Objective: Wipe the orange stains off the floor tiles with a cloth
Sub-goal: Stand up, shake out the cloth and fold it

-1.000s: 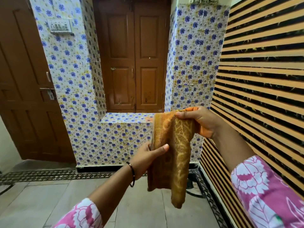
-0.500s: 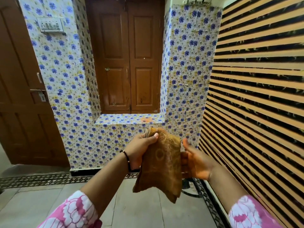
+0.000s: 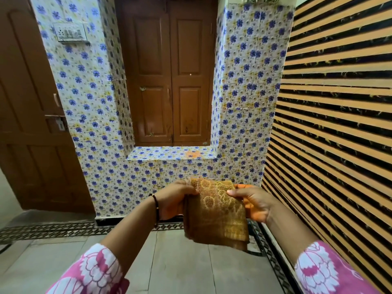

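Since the earlier frames the cloth (image 3: 214, 211) has been doubled from a long hanging strip into a shorter folded pad, and both hands have dropped lower, now level with each other. Head view, the only one: left hand (image 3: 174, 201) pinches the upper left edge, thumb over the front face; right hand (image 3: 252, 203) grips the upper right edge, thumb on top, fingers behind. Cloth is held in mid-air at about 6 o'clock from the brown shuttered window (image 3: 169, 77), above the grey floor tiles (image 3: 180, 268). Fabric drapes and sags between the hands with its lower corners hanging loose: judged light, soft, limp, not slippery, not fragile. Best hold is probably a bunched or folded pad under a flat palm, so loose ends do not drag. An orange patch (image 3: 192, 154) shows on the tiled sill at 12 o'clock from the cloth; no orange stain can be made out on the visible floor.
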A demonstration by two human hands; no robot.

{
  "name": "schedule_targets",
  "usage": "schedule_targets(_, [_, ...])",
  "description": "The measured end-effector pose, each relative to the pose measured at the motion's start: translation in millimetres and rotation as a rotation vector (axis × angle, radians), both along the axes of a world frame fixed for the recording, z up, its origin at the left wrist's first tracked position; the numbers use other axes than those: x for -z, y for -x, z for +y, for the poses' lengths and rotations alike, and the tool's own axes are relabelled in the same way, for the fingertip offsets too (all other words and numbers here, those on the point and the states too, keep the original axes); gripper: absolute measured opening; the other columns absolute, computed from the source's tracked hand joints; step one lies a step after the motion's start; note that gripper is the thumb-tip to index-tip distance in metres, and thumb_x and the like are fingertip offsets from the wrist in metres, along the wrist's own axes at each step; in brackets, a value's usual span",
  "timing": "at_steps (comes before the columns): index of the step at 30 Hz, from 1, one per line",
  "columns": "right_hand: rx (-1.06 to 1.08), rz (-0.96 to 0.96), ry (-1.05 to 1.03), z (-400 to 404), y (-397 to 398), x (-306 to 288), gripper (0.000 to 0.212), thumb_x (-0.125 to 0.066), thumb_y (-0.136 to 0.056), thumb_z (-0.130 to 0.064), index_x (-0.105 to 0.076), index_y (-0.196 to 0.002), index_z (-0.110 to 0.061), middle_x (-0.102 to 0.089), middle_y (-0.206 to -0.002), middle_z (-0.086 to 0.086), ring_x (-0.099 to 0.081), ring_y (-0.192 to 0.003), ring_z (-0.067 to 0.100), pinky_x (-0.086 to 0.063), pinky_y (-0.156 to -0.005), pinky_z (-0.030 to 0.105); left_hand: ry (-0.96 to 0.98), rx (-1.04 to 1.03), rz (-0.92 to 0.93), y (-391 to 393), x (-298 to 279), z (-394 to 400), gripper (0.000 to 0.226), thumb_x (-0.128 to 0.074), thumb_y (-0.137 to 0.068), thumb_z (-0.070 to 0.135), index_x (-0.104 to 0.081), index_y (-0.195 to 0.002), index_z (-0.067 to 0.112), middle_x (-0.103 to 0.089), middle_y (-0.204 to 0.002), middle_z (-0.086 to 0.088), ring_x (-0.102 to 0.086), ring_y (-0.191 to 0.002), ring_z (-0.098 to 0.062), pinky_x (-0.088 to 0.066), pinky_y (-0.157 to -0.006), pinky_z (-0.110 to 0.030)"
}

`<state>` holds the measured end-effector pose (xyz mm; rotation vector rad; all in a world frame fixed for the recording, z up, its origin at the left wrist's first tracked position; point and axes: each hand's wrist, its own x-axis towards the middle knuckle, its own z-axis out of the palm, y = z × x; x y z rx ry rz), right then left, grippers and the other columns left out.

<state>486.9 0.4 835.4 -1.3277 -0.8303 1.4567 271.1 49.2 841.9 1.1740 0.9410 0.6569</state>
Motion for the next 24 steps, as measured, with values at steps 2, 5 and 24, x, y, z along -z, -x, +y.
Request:
schedule_targets(2, [0.028, -0.056, 0.018, 9.0, -2.1, 0.8, 0.034, -0.064, -0.079, 0.008, -0.058, -0.111, -0.001, -0.065, -0.102, 0.018, -0.061, -0.077, 0.022, -0.051, -0.060, 0.032, -0.030, 0.016, 0.058, -0.5, -1.0, 2.8, 0.007, -0.052, -0.093, 0.001, -0.058, -0.091, 0.005, -0.062, -0.082, -0.009, -0.062, -0.073, -0.019, -0.056, -0.070, -0.035])
schedule_targets(5, [0.059, 0.002, -0.044, 17.2, -5.0, -6.2, 0.037, -0.057, -0.082, 0.012, -0.058, -0.115, -0.005, -0.066, -0.097, 0.015, -0.063, -0.075, 0.023, -0.055, -0.055, 0.032, -0.116, 0.009, 0.112, -4.1, -4.9, 5.1, 0.014, -0.050, -0.095, 0.001, -0.060, -0.100, 0.009, -0.064, -0.088, -0.008, -0.064, -0.073, -0.016, -0.056, -0.063, -0.031])
schedule_targets(24, [0.155, -0.039, -0.626, 20.8, -20.7, -27.9, 0.023, -0.049, -0.092, 0.005, -0.059, -0.104, -0.012, -0.070, -0.092, 0.003, -0.066, -0.081, 0.015, -0.054, -0.062, 0.025, -0.537, -0.357, -0.224, -16.1, -28.3, 17.8, 0.011, -0.061, -0.089, 0.007, -0.062, -0.097, 0.014, -0.072, -0.079, 0.002, -0.063, -0.064, -0.008, -0.051, -0.054, -0.024])
